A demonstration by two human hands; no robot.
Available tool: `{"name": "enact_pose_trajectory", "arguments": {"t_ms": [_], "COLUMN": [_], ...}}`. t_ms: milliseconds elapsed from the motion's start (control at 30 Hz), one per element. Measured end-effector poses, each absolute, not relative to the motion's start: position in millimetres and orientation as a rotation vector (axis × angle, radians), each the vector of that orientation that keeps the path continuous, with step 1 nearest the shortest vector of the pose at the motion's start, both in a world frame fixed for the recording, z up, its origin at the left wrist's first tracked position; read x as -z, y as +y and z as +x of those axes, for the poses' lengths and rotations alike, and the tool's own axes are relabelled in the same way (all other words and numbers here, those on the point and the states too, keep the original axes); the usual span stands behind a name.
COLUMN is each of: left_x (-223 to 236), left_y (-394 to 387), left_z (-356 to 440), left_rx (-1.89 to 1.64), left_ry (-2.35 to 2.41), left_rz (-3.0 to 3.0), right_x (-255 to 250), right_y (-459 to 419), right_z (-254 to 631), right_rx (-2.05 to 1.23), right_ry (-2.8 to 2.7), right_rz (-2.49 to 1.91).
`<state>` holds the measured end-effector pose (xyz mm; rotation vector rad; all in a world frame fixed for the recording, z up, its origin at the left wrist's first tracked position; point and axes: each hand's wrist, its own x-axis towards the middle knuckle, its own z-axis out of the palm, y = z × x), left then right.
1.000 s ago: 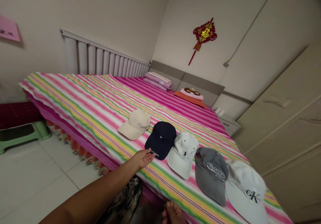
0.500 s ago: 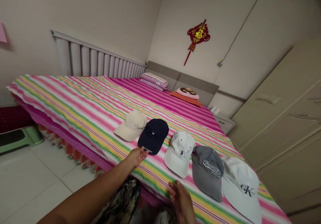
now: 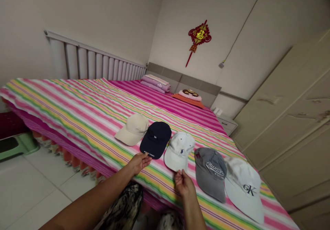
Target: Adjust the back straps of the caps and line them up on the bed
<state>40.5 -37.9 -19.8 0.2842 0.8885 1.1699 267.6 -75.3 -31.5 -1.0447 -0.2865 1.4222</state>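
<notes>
Several baseball caps lie in a row on the striped bedsheet (image 3: 77,110): a beige cap (image 3: 132,129), a navy cap (image 3: 156,139), a white cap with a small dark logo (image 3: 179,151), a grey cap with "Always" stitching (image 3: 210,173), and a white CK cap (image 3: 243,188). My left hand (image 3: 139,163) hovers close to the navy cap's brim, holding nothing. My right hand (image 3: 184,184) reaches the lower edge of the white logo cap's brim with its fingertips, and no grip shows.
A cream wardrobe (image 3: 281,120) fills the right side, and a white radiator (image 3: 92,60) runs along the far wall. Folded lilac bedding (image 3: 155,83) and a small pillow (image 3: 189,95) sit at the headboard. A green stool (image 3: 18,147) stands on the tiled floor (image 3: 33,192).
My right hand has risen from the bottom of the view to the white logo cap's brim. My left hand stays by the navy cap. The view has turned slightly right.
</notes>
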Motion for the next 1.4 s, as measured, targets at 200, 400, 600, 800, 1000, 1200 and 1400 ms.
{"name": "enact_pose_trajectory", "arguments": {"t_ms": [200, 400, 600, 800, 1000, 1200, 1400], "left_x": [24, 23, 21, 21, 22, 21, 21], "left_y": [-36, -37, -37, -39, -37, -38, -39], "left_z": [40, 39, 37, 36, 36, 36, 37], "left_rx": [-1.175, -1.172, -1.160, -1.130, -1.124, -1.129, -1.128], "left_ry": [0.881, 0.861, 0.855, 0.877, 0.890, 0.904, 0.917], "left_rz": [0.298, 0.323, 0.348, 0.381, 0.404, 0.413, 0.441], "right_x": [21, 12, 15, 24, 19, 20, 32], "right_y": [-79, -86, -105, -141, -134, -113, -120], "right_z": [263, 261, 258, 298, 342, 343, 336], "right_rx": [-1.445, -1.430, -1.380, -1.023, -0.913, -0.970, -1.026], "right_ry": [-0.014, 0.039, -0.026, -0.002, 0.138, 0.073, -0.092], "right_rz": [-1.116, -1.115, -1.157, -1.145, -1.145, -1.159, -1.212]}}
